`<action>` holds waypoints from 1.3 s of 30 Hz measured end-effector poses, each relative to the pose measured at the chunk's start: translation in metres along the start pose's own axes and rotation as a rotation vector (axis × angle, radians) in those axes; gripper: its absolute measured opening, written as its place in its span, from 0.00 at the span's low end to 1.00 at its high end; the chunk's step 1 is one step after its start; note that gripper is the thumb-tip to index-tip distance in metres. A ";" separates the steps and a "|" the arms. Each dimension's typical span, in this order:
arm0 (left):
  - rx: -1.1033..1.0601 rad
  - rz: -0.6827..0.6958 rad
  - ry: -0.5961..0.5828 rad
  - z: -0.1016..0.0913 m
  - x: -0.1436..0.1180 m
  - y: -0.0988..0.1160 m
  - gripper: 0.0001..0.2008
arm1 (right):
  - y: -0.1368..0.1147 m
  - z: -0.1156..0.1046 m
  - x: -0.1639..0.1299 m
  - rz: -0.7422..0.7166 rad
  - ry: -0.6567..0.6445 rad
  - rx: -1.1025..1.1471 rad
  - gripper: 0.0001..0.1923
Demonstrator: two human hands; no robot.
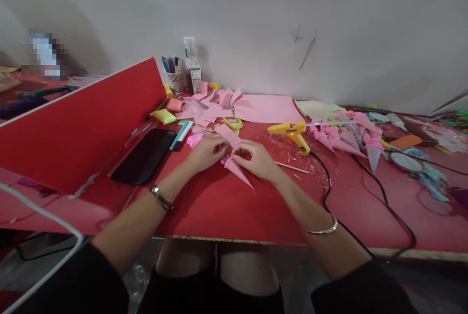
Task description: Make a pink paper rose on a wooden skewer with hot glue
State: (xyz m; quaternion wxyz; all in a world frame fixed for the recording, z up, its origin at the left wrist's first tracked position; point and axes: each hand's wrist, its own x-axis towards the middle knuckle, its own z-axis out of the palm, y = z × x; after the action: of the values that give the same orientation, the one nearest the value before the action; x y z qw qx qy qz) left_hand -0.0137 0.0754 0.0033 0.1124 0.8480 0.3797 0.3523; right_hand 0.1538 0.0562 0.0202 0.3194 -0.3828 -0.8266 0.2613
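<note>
A small pink paper cone (239, 173) lies on the red tabletop with its tip toward me. Pink lumpy trim runs around its wide end. My left hand (209, 152) is closed, fingertips pinched at the far left of that rim. From the right, my right hand (255, 159) is closed too, thumb and forefinger on the trim. The exact contact under the fingers is partly hidden. A shiny pink packet (195, 139) sits just behind my left hand, and a pink paper strip (227, 134) lies beyond both hands.
A yellow glue gun (292, 133) with a black cord (329, 182) rests at right, before a pile of finished pink cones (345, 136). A dark phone (144, 155), markers (182, 134) and a red upright panel (84, 124) stand left. Pink paper scraps (204, 109) and a bottle (193, 68) are behind.
</note>
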 end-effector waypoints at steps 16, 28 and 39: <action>-0.009 -0.004 -0.013 0.000 0.000 0.000 0.08 | -0.001 0.001 0.000 0.016 0.070 0.033 0.05; -0.004 -0.001 -0.009 0.000 0.000 0.001 0.08 | 0.001 0.001 0.000 -0.002 0.026 -0.005 0.04; 0.004 -0.005 -0.007 0.000 0.000 0.001 0.08 | 0.000 0.002 0.000 0.013 0.024 -0.016 0.04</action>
State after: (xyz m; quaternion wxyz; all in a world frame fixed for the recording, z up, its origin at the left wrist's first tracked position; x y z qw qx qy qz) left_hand -0.0129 0.0746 0.0038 0.1128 0.8484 0.3823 0.3483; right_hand 0.1527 0.0560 0.0188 0.3245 -0.3936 -0.8223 0.2522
